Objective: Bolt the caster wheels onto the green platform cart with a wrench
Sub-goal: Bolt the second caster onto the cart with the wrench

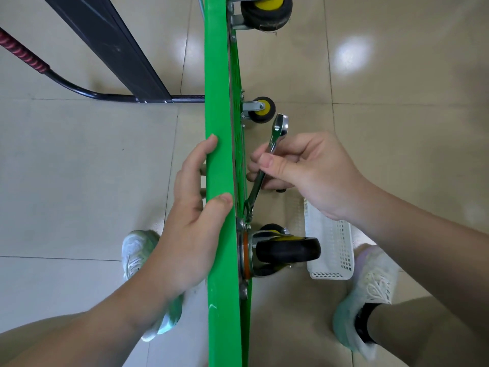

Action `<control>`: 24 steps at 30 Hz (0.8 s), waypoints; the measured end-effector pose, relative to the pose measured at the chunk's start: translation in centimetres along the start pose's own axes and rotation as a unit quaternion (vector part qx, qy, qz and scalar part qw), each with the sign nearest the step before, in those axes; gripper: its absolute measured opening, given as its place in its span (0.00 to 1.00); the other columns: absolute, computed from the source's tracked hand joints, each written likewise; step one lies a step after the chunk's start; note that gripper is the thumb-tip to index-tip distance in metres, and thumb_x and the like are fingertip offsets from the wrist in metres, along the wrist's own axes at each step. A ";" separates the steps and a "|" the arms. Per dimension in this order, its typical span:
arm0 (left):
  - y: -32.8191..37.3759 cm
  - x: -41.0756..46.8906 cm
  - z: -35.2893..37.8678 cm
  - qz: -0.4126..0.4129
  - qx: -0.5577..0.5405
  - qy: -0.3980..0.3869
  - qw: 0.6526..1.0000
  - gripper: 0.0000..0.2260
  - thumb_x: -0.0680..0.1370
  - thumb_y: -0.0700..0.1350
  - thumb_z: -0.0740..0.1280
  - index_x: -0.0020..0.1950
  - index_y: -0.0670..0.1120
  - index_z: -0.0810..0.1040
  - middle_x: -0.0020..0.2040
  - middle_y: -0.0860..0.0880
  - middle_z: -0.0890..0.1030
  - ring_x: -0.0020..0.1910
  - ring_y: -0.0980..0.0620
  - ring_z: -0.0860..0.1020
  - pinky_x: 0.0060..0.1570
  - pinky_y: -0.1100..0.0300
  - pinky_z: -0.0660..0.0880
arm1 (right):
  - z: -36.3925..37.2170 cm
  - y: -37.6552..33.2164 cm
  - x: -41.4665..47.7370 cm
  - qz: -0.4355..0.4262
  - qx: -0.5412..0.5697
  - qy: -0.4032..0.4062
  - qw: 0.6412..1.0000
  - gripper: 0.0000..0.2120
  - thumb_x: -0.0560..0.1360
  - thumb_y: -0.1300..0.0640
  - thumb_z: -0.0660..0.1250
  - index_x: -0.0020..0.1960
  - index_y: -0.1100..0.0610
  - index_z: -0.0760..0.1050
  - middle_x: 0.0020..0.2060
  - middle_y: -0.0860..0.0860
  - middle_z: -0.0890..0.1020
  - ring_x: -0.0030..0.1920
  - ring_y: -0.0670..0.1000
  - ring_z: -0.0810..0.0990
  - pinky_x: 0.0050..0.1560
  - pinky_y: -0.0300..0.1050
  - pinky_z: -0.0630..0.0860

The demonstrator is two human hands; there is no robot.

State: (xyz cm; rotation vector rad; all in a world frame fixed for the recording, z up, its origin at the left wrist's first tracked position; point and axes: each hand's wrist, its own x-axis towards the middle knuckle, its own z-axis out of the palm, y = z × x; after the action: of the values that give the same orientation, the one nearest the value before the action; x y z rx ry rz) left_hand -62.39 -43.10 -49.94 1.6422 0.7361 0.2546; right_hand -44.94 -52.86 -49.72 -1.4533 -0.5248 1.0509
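The left hand (193, 223) curls its fingers and thumb over the upper edge of the green platform cart (218, 102), which stands on its side on the tiled floor (79, 181). The right hand (304, 170) pinches a silver wrench (275, 136) at mid-shaft. The wrench's open lower end sits at a bolt just above the nearest caster (288, 250); whether it seats on the bolt head is hard to tell. That black wheel hides part of a white basket (330, 247). Further along the underside, the farthest caster (266, 10) is cut off at the top.
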 end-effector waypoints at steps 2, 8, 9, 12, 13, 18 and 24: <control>0.1 -0.1 0.1 0.006 -0.002 0.003 1.000 0.29 0.70 0.57 0.61 0.70 0.78 0.62 0.72 0.55 0.69 0.59 0.57 0.79 0.57 0.56 0.74 | 0.3 0.2 -0.8 -0.018 -0.023 -0.011 1.000 0.09 0.75 0.66 0.71 0.44 0.52 0.83 0.39 0.51 0.87 0.44 0.50 0.87 0.42 0.41 0.83; 0.5 -0.1 0.2 0.001 -0.010 0.028 1.000 0.29 0.70 0.56 0.62 0.68 0.79 0.64 0.74 0.51 0.70 0.71 0.47 0.74 0.71 0.40 0.71 | 1.4 0.2 -1.8 -0.027 -0.043 -0.026 0.998 0.09 0.74 0.66 0.72 0.42 0.52 0.83 0.37 0.47 0.86 0.41 0.44 0.84 0.48 0.43 0.83; 0.5 -0.2 0.3 0.001 -0.014 0.028 0.999 0.29 0.71 0.55 0.63 0.69 0.77 0.65 0.74 0.51 0.70 0.70 0.50 0.75 0.72 0.43 0.71 | 1.6 0.0 -1.9 -0.034 -0.057 -0.034 0.997 0.10 0.73 0.66 0.73 0.42 0.52 0.84 0.37 0.46 0.86 0.41 0.44 0.84 0.48 0.42 0.83; 1.0 -0.3 0.6 -0.006 -0.033 0.017 0.999 0.28 0.74 0.47 0.62 0.70 0.72 0.65 0.72 0.49 0.71 0.63 0.61 0.80 0.68 0.57 0.74 | 1.9 -0.2 -2.2 -0.063 -0.103 -0.039 0.992 0.08 0.73 0.66 0.74 0.44 0.54 0.84 0.39 0.48 0.87 0.41 0.43 0.83 0.51 0.39 0.81; 1.0 -0.3 0.5 -0.010 -0.030 0.018 0.999 0.28 0.74 0.48 0.62 0.69 0.73 0.65 0.74 0.49 0.70 0.64 0.60 0.79 0.70 0.55 0.73 | 2.1 -0.2 -2.4 -0.073 -0.114 -0.034 0.990 0.07 0.73 0.66 0.74 0.44 0.54 0.84 0.40 0.49 0.87 0.42 0.43 0.83 0.52 0.39 0.81; 1.0 -0.7 0.5 -0.030 -0.028 0.030 0.999 0.28 0.75 0.49 0.60 0.71 0.75 0.65 0.75 0.55 0.72 0.70 0.56 0.75 0.74 0.45 0.69 | 2.7 0.7 -3.3 -0.082 -0.099 0.015 0.992 0.09 0.73 0.67 0.73 0.43 0.52 0.84 0.38 0.45 0.86 0.41 0.42 0.84 0.52 0.42 0.82; 1.6 -1.0 1.0 -0.040 -0.057 0.024 0.997 0.29 0.83 0.37 0.56 0.79 0.62 0.62 0.68 0.61 0.78 0.62 0.65 0.80 0.67 0.62 0.74 | 3.8 0.9 -3.7 -0.109 -0.114 0.040 0.987 0.10 0.73 0.67 0.74 0.45 0.52 0.84 0.42 0.47 0.87 0.44 0.45 0.86 0.54 0.44 0.82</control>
State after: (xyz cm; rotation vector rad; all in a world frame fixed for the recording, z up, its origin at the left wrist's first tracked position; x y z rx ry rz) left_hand -62.10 -44.53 -48.39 1.4995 0.8085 0.2747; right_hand -50.13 -54.07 -49.05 -1.5908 -0.7475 0.7757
